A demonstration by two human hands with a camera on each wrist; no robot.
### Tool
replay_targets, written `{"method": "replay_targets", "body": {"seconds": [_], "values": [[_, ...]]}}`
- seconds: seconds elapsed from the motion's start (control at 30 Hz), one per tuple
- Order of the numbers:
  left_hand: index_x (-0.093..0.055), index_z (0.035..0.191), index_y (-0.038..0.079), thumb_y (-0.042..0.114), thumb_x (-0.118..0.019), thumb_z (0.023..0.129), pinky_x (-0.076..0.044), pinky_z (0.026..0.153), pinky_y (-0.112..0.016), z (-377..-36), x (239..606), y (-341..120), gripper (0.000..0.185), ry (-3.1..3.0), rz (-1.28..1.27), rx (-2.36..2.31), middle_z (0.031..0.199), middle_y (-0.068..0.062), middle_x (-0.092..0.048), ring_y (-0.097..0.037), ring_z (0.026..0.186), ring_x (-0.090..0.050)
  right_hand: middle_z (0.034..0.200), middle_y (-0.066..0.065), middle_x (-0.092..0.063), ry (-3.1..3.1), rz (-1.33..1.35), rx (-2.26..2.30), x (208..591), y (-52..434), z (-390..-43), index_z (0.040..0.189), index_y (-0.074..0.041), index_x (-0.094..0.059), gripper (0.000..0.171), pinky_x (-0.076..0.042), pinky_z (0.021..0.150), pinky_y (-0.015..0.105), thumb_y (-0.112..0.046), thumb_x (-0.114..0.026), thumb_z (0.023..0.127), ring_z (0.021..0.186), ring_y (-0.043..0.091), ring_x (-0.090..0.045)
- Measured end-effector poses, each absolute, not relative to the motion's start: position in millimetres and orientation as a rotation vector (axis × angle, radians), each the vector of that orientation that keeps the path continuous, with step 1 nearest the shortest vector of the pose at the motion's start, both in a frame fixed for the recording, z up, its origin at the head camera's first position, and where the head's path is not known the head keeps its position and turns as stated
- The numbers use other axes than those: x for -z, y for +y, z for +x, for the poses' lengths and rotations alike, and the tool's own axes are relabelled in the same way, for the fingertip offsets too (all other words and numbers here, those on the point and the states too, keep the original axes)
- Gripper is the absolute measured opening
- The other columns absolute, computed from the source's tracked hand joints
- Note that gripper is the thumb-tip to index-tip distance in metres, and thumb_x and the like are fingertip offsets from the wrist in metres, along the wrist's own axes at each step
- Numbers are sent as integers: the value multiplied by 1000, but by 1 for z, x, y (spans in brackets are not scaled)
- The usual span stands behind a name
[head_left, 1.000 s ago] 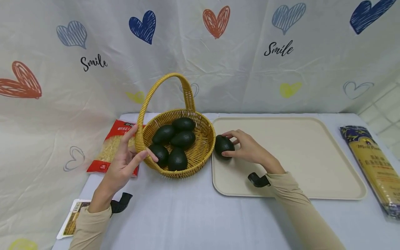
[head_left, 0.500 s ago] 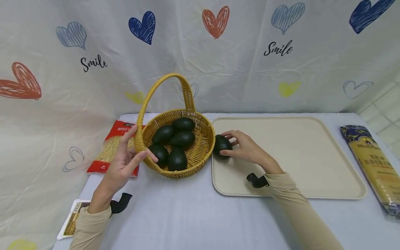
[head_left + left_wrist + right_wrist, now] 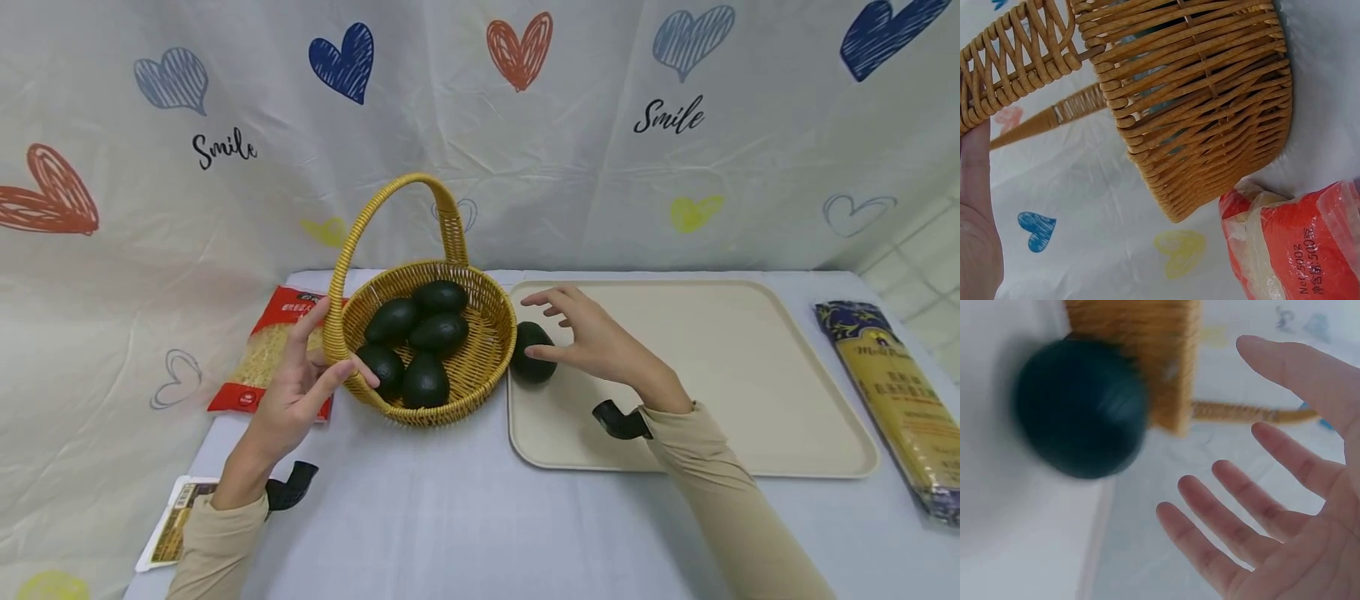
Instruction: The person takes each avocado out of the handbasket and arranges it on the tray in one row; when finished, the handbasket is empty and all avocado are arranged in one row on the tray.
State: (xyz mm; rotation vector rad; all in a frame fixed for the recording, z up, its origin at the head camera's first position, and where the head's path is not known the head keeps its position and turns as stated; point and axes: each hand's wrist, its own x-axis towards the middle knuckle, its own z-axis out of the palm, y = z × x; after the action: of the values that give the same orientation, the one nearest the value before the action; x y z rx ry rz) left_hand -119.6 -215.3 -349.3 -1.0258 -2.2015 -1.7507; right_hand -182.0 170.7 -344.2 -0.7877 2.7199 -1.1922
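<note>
A pale cloth-covered worktop (image 3: 450, 517) runs in front of a white curtain printed with hearts (image 3: 480, 125). The large beige rectangular tray (image 3: 720, 375) lies on its right half, and a long dark-and-yellow packet of noodles (image 3: 896, 392) lies well to the right of the tray. A round woven yellow wicker basket with a tall handle (image 3: 480, 367) sits just left of the tray, its rim close to the tray's edge, with five dark green avocados inside (image 3: 412, 342). A red plastic bag of pale noodles (image 3: 262, 354) lies left of the basket, and a small flat printed packet (image 3: 176, 521) lies near the front left corner.

One more dark green avocado (image 3: 528, 362) rests on the tray's left edge, right beside the basket wall. The right hand (image 3: 592, 342) is spread above it, fingers straight and apart, thumb near the fruit, grasping nothing. The left hand (image 3: 300, 396) cups the basket's left rim with relaxed fingers.
</note>
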Motion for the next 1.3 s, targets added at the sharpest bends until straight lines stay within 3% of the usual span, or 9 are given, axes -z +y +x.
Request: {"method": "replay_targets", "body": {"seconds": [0.27, 0.37, 0.57, 0.9, 1.3], "values": [[-10, 166, 10, -14, -51, 101, -49, 106, -25, -119, 347, -216, 81, -2203, -1029, 1751, 95, -5, -76, -11, 96, -74, 132, 12, -58, 2641, -1103, 1206, 327, 117, -176, 134, -5, -63, 51, -49, 103, 54, -11, -85, 88, 120, 29, -58], [-11, 166, 12, -16, -51, 100, -49, 106, -25, -119, 347, -216, 82, -2207, -1016, 1748, 95, -4, -76, -11, 95, -74, 131, 15, -58, 2580, -1161, 1208, 332, 98, -175, 133, -4, -64, 50, -49, 105, 51, -12, -85, 89, 121, 30, -58], [-12, 167, 14, -16, -51, 100, -45, 110, -25, -121, 348, -216, 83, -2213, -1006, 1744, 94, -6, -76, -12, 95, -75, 134, 17, -57, 2486, -1148, 1196, 349, 69, -178, 133, 1, -63, 50, -51, 105, 50, -13, -84, 90, 122, 36, -62], [-13, 167, 13, -13, -53, 101, -45, 110, -24, -120, 347, -217, 81, -2218, -1008, 1723, 93, -6, -76, -12, 94, -75, 131, 16, -57, 2474, -1012, 1038, 363, 46, -179, 135, -3, -63, 50, -51, 104, 41, -18, -84, 91, 120, 30, -61], [-14, 167, 14, -15, -52, 100, -48, 107, -25, -120, 347, -217, 82, -2212, -1007, 1730, 92, -6, -76, -13, 92, -75, 134, 15, -55, 2515, -977, 898, 366, 30, -181, 138, -5, -62, 56, -49, 108, 43, -24, -84, 91, 122, 29, -57]]}}
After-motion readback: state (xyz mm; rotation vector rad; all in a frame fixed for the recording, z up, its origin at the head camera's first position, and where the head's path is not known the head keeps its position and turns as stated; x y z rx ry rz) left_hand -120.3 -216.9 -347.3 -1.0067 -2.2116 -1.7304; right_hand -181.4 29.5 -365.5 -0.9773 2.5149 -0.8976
